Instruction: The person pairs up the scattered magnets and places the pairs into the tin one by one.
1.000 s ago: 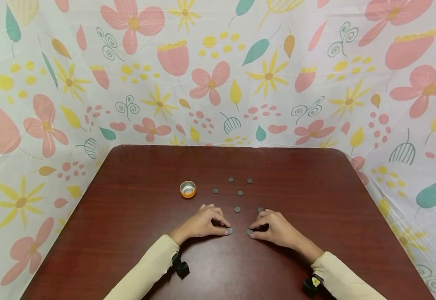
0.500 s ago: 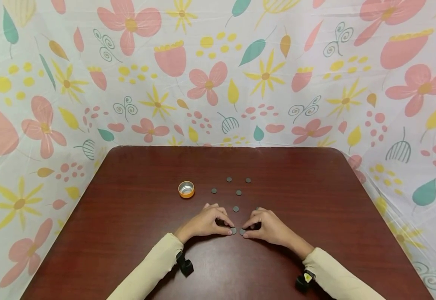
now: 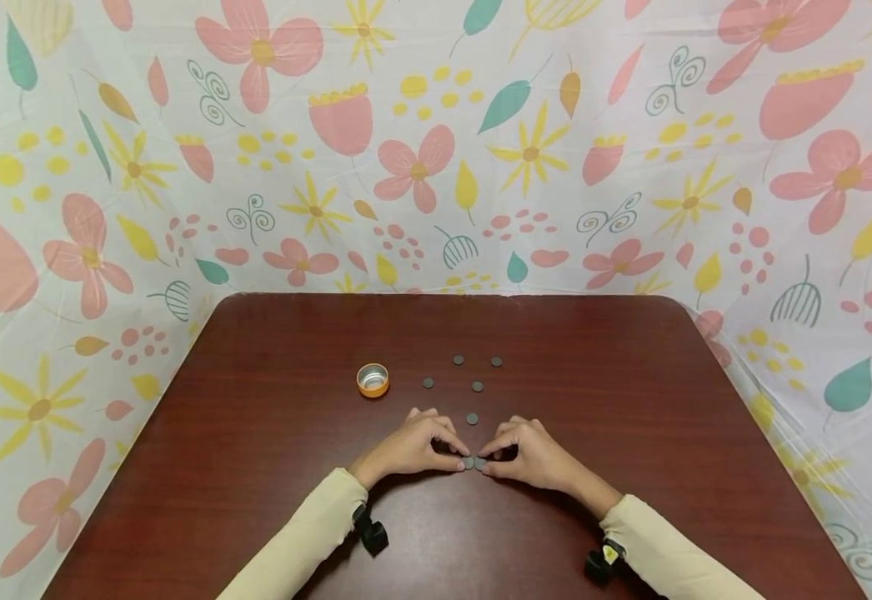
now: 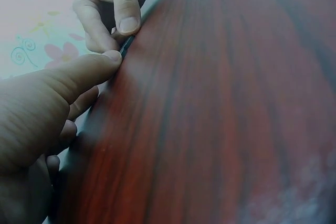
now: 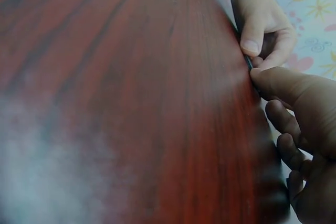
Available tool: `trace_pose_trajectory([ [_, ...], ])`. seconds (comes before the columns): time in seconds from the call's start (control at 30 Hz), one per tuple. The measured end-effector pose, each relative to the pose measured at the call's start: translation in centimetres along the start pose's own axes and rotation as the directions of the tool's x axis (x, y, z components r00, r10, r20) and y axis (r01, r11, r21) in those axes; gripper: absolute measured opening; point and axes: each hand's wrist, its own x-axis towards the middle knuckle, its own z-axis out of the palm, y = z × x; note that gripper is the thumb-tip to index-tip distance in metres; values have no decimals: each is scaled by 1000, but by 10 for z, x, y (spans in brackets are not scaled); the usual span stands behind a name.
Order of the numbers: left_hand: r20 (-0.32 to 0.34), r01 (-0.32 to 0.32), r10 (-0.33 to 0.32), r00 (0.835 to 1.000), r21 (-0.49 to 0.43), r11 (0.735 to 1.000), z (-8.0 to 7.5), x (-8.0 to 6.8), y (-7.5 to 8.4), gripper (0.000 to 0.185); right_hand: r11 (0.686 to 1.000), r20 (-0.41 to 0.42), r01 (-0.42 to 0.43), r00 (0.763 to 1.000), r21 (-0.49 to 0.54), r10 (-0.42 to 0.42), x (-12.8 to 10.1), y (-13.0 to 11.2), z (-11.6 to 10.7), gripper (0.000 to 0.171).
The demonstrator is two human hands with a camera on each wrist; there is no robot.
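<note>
Two small dark discs (image 3: 468, 462) (image 3: 479, 462) lie side by side and touching on the dark red table (image 3: 631, 400). My left hand (image 3: 460, 457) pinches the left disc with thumb and forefinger. My right hand (image 3: 487, 463) pinches the right one the same way. In the left wrist view my left thumb (image 4: 107, 59) meets a disc edge (image 4: 126, 45), with the right hand's fingertips (image 4: 127, 23) just beyond. The right wrist view shows the disc edge (image 5: 248, 62) between both hands' fingertips (image 5: 251, 45).
Several more dark discs lie loose beyond the hands, the nearest (image 3: 472, 418) just behind them. A small orange tin cap (image 3: 373, 379) stands open side up at the left. A floral cloth (image 3: 436, 167) walls the table on three sides.
Both hands have slid inward along the table, each bringing its disc; the gap between the two discs has closed and they now touch.
</note>
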Motion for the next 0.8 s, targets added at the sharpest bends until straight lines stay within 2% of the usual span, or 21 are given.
trace_pose_trajectory([
  [0.8, 4, 1, -1, 1000, 17, 1000, -2, -3, 0, 24, 1000, -32, 14, 999, -19, -15, -1, -4, 2, 17],
])
